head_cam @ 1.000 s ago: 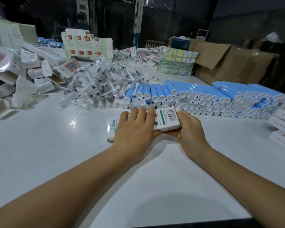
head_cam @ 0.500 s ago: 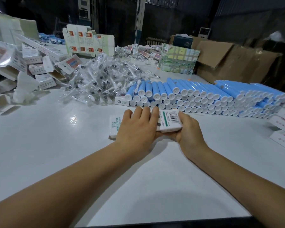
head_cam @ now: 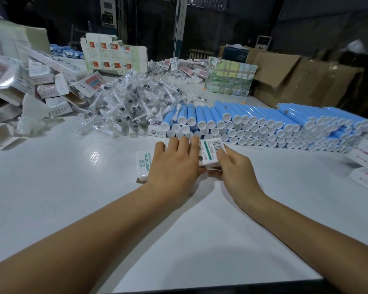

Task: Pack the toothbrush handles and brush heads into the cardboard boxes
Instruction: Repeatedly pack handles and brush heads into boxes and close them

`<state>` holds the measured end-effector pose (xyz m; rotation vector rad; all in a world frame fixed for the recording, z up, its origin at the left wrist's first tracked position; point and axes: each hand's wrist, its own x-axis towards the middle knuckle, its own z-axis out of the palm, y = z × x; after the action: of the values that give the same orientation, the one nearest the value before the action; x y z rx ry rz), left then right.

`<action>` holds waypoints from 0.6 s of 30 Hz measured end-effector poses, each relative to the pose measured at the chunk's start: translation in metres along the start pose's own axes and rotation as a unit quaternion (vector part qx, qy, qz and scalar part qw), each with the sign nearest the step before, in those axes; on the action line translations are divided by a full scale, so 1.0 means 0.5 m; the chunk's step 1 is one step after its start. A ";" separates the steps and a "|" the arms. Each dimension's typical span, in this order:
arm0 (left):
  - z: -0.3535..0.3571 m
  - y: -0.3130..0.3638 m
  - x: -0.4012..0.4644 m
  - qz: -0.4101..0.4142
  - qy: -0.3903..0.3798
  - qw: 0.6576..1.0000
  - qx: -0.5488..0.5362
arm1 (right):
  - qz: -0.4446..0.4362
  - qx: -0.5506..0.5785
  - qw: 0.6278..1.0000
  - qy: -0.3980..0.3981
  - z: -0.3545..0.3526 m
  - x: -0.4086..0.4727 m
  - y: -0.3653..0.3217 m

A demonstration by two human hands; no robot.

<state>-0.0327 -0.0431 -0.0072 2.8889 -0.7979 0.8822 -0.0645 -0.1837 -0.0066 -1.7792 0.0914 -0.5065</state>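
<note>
Hands both on cardboard box at bench centre: left hand flat across top, right hand pinching right end. Box long axis left-right. Toothbrush handles just beyond, far-right; brush heads far-left.

Brightness: white table well lit, background hall dark.
Light source: overhead, shown by a small glare spot on the table.
Shadows: soft, beneath both forearms, and a broad one at the near table edge.
Distortion: wide-angle bending at the edges.
Focus: centre sharp; far cardboard cartons dim and soft.
</note>
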 end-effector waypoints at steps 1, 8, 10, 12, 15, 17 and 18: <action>0.000 -0.001 -0.001 -0.002 0.005 1.000 -0.003 | 0.000 0.002 1.000 -0.004 -0.002 0.002 0.000; 0.002 -0.001 0.000 0.001 0.015 1.000 0.004 | 0.036 0.025 0.999 -0.018 -0.009 0.006 -0.010; 0.000 0.001 0.004 -0.007 0.017 1.000 0.001 | 0.037 0.032 0.998 -0.027 -0.012 0.006 -0.017; -0.010 0.000 0.018 -0.024 0.016 0.999 -0.032 | 0.036 0.063 0.997 -0.022 -0.011 0.006 -0.026; -0.030 -0.017 0.044 -0.080 0.050 0.966 -0.241 | -0.061 0.031 0.998 0.005 -0.007 -0.002 -0.036; -0.047 -0.027 0.054 -0.143 0.090 0.862 -0.477 | -0.110 -0.021 0.994 -0.012 -0.001 -0.011 -0.036; -0.054 -0.028 0.054 -0.195 0.099 0.782 -0.584 | -0.111 -0.040 0.992 -0.031 0.004 -0.016 -0.034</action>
<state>-0.0209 -0.0390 0.0317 1.6960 -0.4203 0.3712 -0.0744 -0.1745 0.0069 -1.8928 -0.1332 -0.6145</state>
